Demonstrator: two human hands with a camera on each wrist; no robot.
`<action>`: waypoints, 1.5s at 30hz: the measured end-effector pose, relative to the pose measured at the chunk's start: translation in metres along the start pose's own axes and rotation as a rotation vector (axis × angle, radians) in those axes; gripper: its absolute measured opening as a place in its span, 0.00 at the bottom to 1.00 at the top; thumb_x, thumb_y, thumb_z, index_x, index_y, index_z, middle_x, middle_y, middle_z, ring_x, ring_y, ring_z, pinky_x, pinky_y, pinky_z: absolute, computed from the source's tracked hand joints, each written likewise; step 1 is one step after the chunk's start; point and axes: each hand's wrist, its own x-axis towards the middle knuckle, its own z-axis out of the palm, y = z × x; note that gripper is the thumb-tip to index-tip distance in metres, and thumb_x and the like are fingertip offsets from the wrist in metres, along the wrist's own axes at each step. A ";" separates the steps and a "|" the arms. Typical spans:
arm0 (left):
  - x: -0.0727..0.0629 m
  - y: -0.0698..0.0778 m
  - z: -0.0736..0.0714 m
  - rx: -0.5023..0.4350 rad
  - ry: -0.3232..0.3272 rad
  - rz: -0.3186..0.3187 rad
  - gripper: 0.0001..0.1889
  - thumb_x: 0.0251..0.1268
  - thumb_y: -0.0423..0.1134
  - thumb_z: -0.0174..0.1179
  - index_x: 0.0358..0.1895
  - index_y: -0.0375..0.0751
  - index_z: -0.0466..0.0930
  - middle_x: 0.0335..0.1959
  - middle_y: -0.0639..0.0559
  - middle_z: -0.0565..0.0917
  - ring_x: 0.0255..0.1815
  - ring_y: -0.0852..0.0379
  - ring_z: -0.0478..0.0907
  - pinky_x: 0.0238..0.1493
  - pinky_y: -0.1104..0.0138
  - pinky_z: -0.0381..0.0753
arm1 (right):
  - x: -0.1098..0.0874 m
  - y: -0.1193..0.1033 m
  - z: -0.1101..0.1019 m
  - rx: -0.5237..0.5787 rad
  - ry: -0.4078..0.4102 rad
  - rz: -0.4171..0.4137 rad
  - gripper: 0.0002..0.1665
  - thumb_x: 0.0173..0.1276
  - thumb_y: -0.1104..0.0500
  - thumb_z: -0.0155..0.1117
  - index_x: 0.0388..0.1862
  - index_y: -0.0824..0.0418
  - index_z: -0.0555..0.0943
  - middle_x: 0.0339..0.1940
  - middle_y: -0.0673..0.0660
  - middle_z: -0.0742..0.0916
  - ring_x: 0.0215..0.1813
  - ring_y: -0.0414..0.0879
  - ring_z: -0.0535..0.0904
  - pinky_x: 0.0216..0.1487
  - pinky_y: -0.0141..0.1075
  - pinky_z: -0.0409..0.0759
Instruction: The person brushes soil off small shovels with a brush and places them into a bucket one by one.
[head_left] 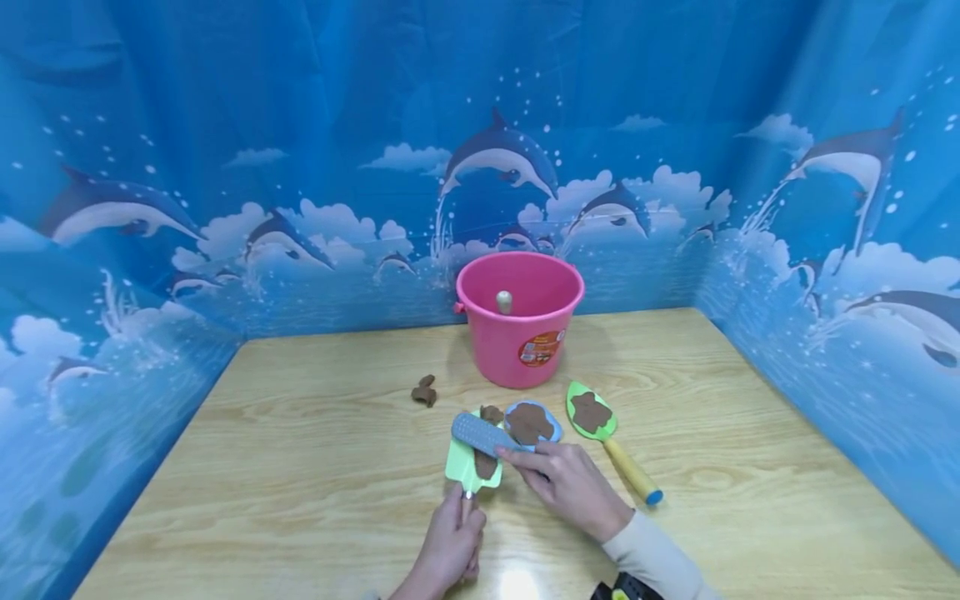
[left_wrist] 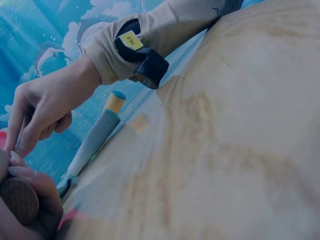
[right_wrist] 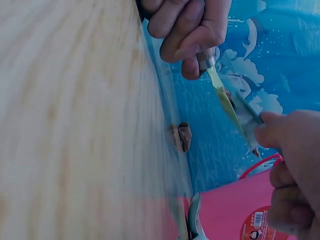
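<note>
My left hand [head_left: 452, 537] grips the wooden handle of a small hand shovel with a pale green blade [head_left: 460, 460]. Brown clay [head_left: 486, 464] lies on that blade. Fingers and thumb of my right hand [head_left: 573, 483] pinch a blue-grey flat tool with a rounded, dotted head [head_left: 478, 433], laid across the green blade over the clay. Seen from the right wrist, the tool [right_wrist: 245, 114] leans close against the green blade [right_wrist: 232, 114], with a little brown clay between them. The left wrist view shows the handle's round wooden end [left_wrist: 20, 201] inside my left hand.
A pink bucket [head_left: 517, 354] stands at the back, a pale knobbed end [head_left: 504, 302] showing inside. Loose clay [head_left: 424, 393] lies left of it. A blue-edged shovel [head_left: 556, 428] and a green leaf-shaped trowel [head_left: 604, 431] with yellow handle [head_left: 632, 472] carry flattened clay.
</note>
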 end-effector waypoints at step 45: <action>-0.001 0.001 -0.002 -0.047 0.029 -0.043 0.04 0.66 0.30 0.47 0.37 0.41 0.61 0.13 0.55 0.66 0.09 0.63 0.61 0.08 0.75 0.63 | 0.002 0.005 0.006 0.063 0.039 0.050 0.17 0.62 0.63 0.68 0.50 0.53 0.85 0.17 0.43 0.77 0.19 0.26 0.58 0.17 0.14 0.59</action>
